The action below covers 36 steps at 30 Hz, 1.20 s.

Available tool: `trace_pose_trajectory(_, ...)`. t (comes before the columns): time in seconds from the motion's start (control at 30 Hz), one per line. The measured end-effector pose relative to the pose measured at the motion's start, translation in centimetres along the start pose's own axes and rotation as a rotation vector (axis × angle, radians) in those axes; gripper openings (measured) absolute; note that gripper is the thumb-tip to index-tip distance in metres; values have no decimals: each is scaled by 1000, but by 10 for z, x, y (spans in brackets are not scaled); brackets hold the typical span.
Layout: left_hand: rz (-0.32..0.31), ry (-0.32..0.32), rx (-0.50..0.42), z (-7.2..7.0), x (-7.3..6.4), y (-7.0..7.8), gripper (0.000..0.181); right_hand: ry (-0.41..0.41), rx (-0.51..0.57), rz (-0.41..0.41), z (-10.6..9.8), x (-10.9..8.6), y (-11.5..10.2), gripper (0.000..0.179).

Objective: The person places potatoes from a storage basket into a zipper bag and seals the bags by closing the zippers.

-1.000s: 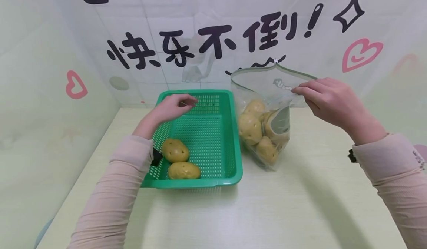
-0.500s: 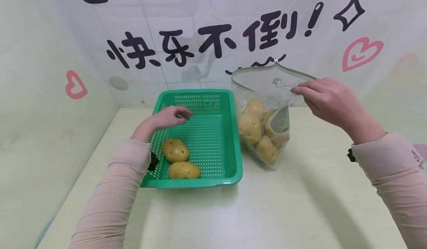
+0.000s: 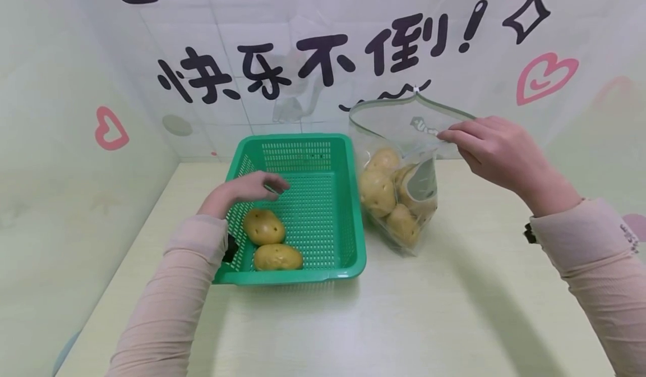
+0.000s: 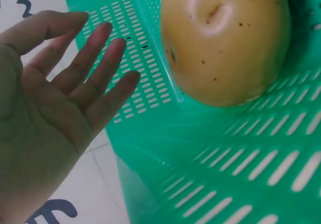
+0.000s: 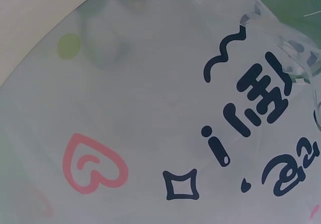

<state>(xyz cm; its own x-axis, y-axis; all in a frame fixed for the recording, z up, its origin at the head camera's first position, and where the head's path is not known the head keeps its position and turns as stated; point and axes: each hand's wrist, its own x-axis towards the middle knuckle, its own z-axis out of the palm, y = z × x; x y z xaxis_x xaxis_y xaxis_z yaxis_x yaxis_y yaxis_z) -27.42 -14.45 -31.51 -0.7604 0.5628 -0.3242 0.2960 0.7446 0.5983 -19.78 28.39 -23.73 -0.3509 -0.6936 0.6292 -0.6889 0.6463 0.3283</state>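
Note:
Over the left part of the green basket (image 3: 358, 225), my left hand (image 3: 252, 187) hangs with loosely bent fingers and holds nothing; the left wrist view shows the same hand (image 4: 65, 83) with its fingers apart, beside a potato (image 4: 225, 38). Two potatoes lie in the basket: one upper potato (image 3: 264, 227) and one lower potato (image 3: 278, 257) by the front wall. To the right of the basket stands a clear zip bag (image 3: 398, 136) with several potatoes (image 3: 377, 192) inside. Its right upper edge is pinched by my right hand (image 3: 497, 150), which keeps the mouth apart.
The basket and bag stand on a pale table (image 3: 404, 321). Behind them hangs a white sheet (image 3: 323, 18) with black lettering and pink hearts. The right wrist view shows mostly this sheet (image 5: 150, 108), with part of the clear bag (image 5: 301, 58) at its right edge.
My left hand has come down from the basket's back part toward the upper potato. My right hand and the bag have stayed nearly in place.

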Motion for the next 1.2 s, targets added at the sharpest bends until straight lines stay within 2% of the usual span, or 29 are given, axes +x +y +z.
trace_pose_trajectory(0.43,-55,-63,-56,6,-1,-9,54,16,15,0,4,-2,2,21)
trace_pose_trajectory(0.67,-80,-100,-26,9,-3,-9,56,40,22,-17,5,-1,1,22)
trace_pose_trajectory(0.97,-119,-174,11,11,-3,-12,58,-1,11,5,3,-2,0,23)
trace_pose_trajectory(1.2,-138,-197,38,11,-2,-14,60,1,17,5,5,-1,0,22)
